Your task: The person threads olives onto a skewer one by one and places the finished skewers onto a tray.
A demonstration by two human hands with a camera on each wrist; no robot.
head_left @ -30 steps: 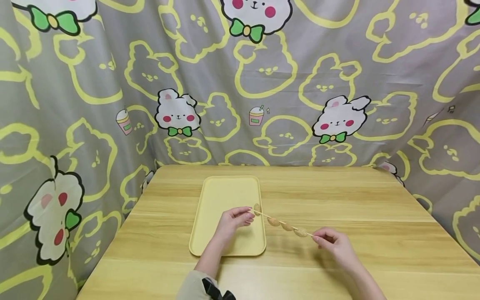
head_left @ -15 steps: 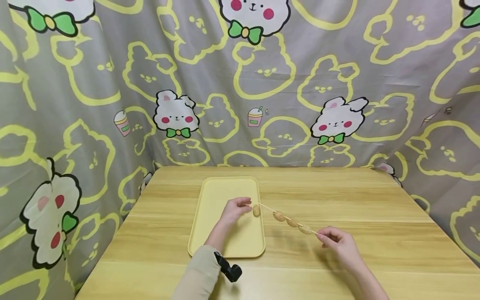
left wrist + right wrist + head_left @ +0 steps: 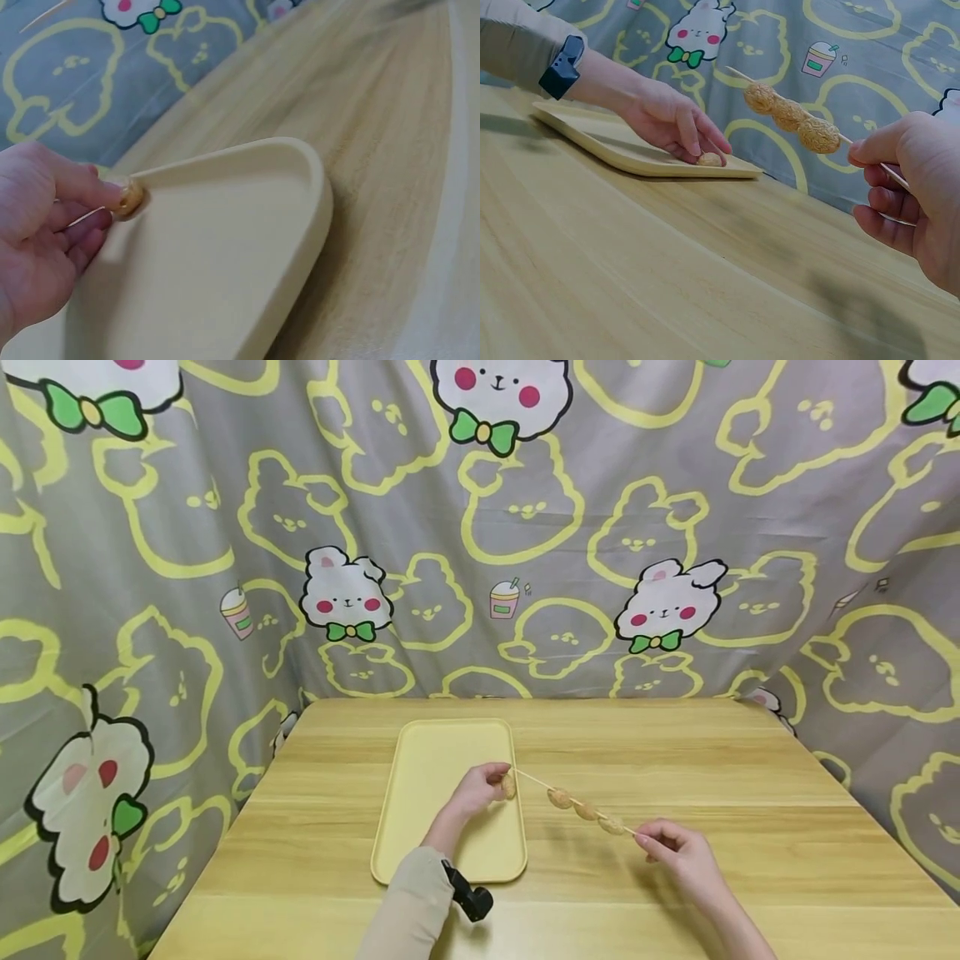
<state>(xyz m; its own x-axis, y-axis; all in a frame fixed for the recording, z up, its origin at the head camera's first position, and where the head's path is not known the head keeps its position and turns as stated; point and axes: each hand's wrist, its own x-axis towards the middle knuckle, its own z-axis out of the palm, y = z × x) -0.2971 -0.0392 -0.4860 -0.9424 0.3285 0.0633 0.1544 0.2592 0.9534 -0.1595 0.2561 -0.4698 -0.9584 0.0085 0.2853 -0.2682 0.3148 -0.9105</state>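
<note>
My right hand (image 3: 678,852) pinches the end of a thin wooden skewer (image 3: 534,777), also seen in the right wrist view. Three rough golden-brown balls (image 3: 786,115) are threaded along it towards that hand, and the pointed end sticks out bare. My left hand (image 3: 476,793) is over the right side of a pale yellow tray (image 3: 442,760). Its thumb and fingers pinch a single brown ball (image 3: 129,199) low at the tray, inside the rim. A small hole shows in this ball in the left wrist view; the fingers hide part of it.
The tray lies on a wood-grain table (image 3: 660,752). Behind and beside the table hangs a grey curtain (image 3: 442,518) with bear and rabbit prints. A black device (image 3: 468,893) is strapped at the left wrist over a beige sleeve (image 3: 408,897).
My left fingers have let go of the skewer's tip and come down onto the single ball by the tray's right rim. The right hand has moved the skewer slightly to the right.
</note>
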